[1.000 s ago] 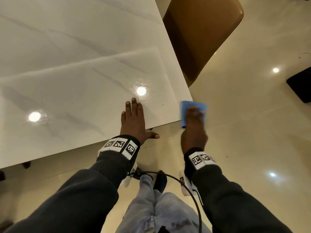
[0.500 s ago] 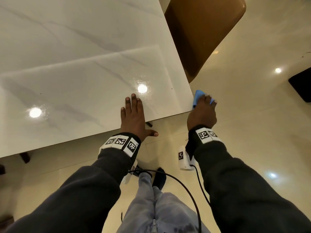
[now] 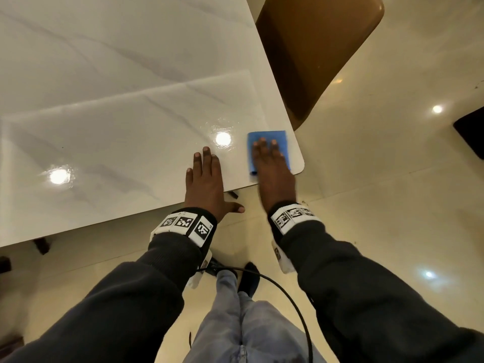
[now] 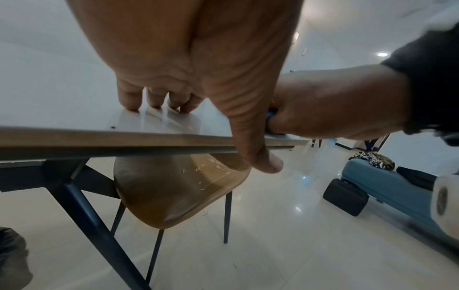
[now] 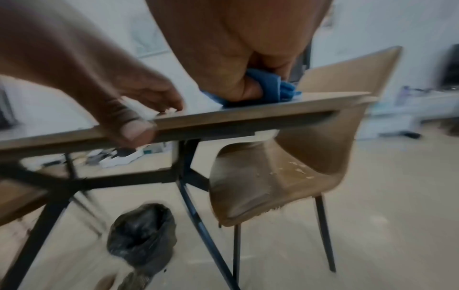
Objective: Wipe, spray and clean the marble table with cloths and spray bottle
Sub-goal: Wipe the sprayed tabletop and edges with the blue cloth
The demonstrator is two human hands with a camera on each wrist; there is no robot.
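The white marble table point(image 3: 110, 106) fills the upper left of the head view. A folded blue cloth point(image 3: 267, 136) lies flat on its near right corner. My right hand point(image 3: 269, 163) presses down on the cloth with straight fingers. In the right wrist view the cloth point(image 5: 273, 88) bunches under the palm at the table edge point(image 5: 248, 117). My left hand point(image 3: 207, 176) rests flat on the marble just left of the cloth, holding nothing. Its thumb point(image 4: 261, 160) hangs over the front edge. No spray bottle is in view.
A brown chair point(image 3: 314, 48) is tucked against the table's right side, crumbs on its seat point(image 5: 285, 176). A bin with a black bag point(image 5: 141, 225) stands under the table by the dark legs. A black case point(image 4: 345, 196) and a blue sofa point(image 4: 385, 186) are on the floor to the right.
My right hand has carried the cloth from beyond the table's right edge back onto the top at the corner and flattened it. The left hand has stayed put.
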